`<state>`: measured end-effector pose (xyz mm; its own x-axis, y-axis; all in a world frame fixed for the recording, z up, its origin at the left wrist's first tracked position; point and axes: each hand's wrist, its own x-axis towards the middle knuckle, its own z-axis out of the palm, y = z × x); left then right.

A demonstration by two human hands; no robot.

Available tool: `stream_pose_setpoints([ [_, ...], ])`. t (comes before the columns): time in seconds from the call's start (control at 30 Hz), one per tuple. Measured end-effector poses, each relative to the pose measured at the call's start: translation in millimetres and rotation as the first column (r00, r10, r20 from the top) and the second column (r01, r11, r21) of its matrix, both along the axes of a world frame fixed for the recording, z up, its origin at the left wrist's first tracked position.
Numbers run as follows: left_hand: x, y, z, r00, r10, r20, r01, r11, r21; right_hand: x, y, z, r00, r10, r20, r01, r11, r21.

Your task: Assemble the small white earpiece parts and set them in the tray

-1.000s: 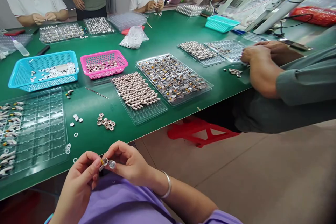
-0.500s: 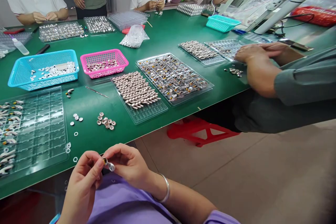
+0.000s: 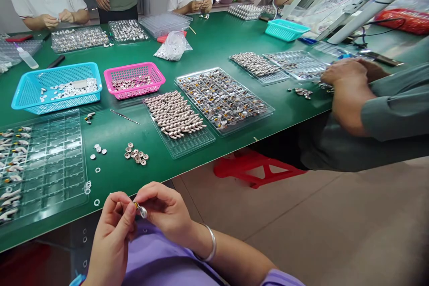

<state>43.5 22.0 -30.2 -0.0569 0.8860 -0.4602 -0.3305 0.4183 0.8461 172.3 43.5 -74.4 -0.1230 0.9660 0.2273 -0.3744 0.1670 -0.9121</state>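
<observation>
Close to my body, just off the table's front edge, my left hand and my right hand meet over one small earbud part. It has a shiny silver round end and a bit of yellow, and both hands pinch it between thumb and fingers. My fingers hide the rest of it. On the table beyond lie a small heap of round metallic cups, a few white discs and some white rings. At the left, a clear tray has white and yellow earbud parts in its left columns.
Behind are a blue basket, a pink basket, tweezers, a tray of beige earbud stems and a tray of assembled parts. A co-worker's hands work at right; a red stool stands below.
My hands stay together on the earbud part, which has turned slightly. The co-worker's hands at right have moved further right, uncovering more of a clear tray.
</observation>
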Motion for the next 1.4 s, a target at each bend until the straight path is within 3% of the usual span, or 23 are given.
stream_pose_setpoints([
  [0.23, -7.7, -1.7, -7.6, 0.986, -0.099, -0.138, 0.107, 0.993, 0.058, 6.2, 2.0, 3.1, 0.993, -0.036, 0.111, 0.024, 0.994, 0.109],
  [0.4, -14.5, 5.5, 2.0, 0.964, -0.195, -0.180, 0.207, 0.977, 0.050, 9.2, 6.0, 2.0, 0.988, -0.037, 0.149, 0.012, 0.986, 0.167],
  [0.63, -8.1, 5.2, 20.8, 0.971, -0.106, -0.217, 0.128, 0.988, 0.090, 18.2, 11.5, 6.6, 0.971, 0.026, 0.238, -0.102, 0.944, 0.313],
  [0.83, -7.2, 5.6, 16.7, 0.974, -0.107, -0.199, 0.130, 0.985, 0.110, 22.9, 15.7, 9.9, 0.959, 0.049, 0.279, -0.154, 0.917, 0.367],
  [0.93, -12.5, 5.2, 13.4, 0.926, -0.085, -0.369, 0.163, 0.969, 0.186, 24.9, 18.4, 13.0, 0.941, 0.047, 0.335, -0.170, 0.921, 0.351],
  [1.0, -21.0, 3.4, 11.1, 0.811, -0.001, -0.585, 0.253, 0.903, 0.348, 26.1, 20.8, 15.3, 0.916, 0.028, 0.400, -0.180, 0.920, 0.348],
  [1.07, -31.7, 0.4, 8.1, 0.661, 0.133, -0.739, 0.421, 0.749, 0.511, 27.0, 22.9, 17.0, 0.888, 0.012, 0.460, -0.192, 0.918, 0.348],
  [1.13, -41.1, -2.5, 4.1, 0.530, 0.236, -0.815, 0.589, 0.589, 0.554, 27.2, 24.1, 18.0, 0.865, 0.005, 0.503, -0.204, 0.918, 0.341],
  [1.2, -46.2, -4.1, 0.6, 0.424, 0.300, -0.855, 0.702, 0.487, 0.519, 26.4, 23.8, 18.4, 0.850, -0.001, 0.526, -0.206, 0.920, 0.334],
  [1.3, -44.7, -3.5, -0.9, 0.345, 0.357, -0.868, 0.758, 0.438, 0.482, 24.4, 21.4, 18.8, 0.828, -0.013, 0.561, -0.207, 0.922, 0.328],
  [1.4, -38.3, -1.1, 2.4, 0.370, 0.383, -0.846, 0.680, 0.509, 0.528, 22.9, 18.6, 19.0, 0.801, -0.052, 0.596, -0.209, 0.909, 0.360],
])
